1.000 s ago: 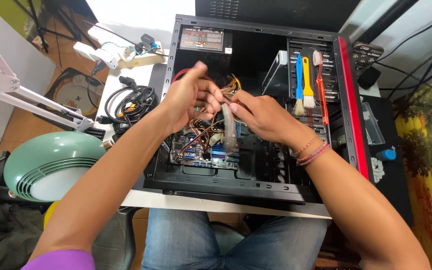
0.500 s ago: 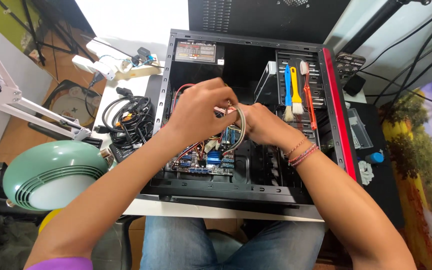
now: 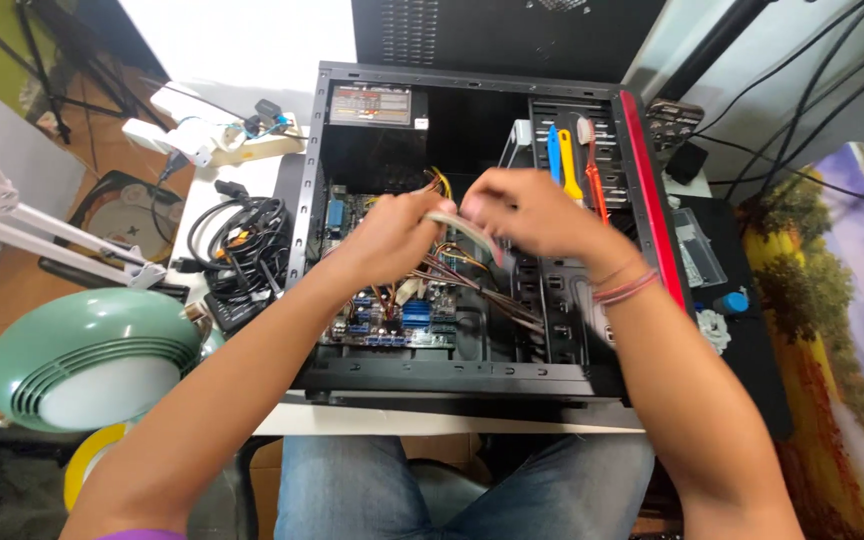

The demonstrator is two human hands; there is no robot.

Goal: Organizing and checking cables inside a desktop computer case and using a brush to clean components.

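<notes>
Together, both hands (image 3: 472, 225) grip a flat cable (image 3: 464, 228).

Matt black metal computer case (image 3: 452, 380) with a glossy red plastic edge (image 3: 652, 200); smooth green lamp shade (image 3: 82, 340) beside it.

I see a white desk (image 3: 252, 185) carrying an open black computer case (image 3: 472, 370), with tangled black cables (image 3: 242, 235) to its left.
</notes>
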